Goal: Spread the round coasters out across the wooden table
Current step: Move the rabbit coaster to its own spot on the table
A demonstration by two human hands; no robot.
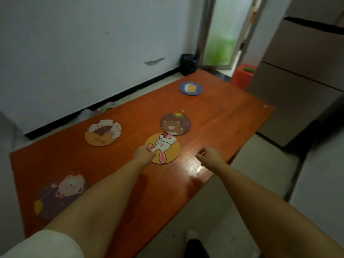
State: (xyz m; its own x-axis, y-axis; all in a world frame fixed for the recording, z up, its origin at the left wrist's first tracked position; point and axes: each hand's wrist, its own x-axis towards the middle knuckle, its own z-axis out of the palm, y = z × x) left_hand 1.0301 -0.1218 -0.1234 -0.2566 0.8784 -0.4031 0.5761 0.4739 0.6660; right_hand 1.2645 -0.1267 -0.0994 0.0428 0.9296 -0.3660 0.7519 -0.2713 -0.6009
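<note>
L hand (144, 153) fingers pinch rabbit coaster (163, 148) edge; bear coaster (176, 124) just beyond fingertips. R hand (208, 155) loosely curled, empty.

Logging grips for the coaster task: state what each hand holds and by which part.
The left hand pinches the yellow rabbit coaster at its near-left rim. The right hand is loosely curled above the wooden table, holding nothing.

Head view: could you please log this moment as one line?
left hand grips rabbit coaster | right hand free | rabbit coaster overlaps bear coaster
</note>
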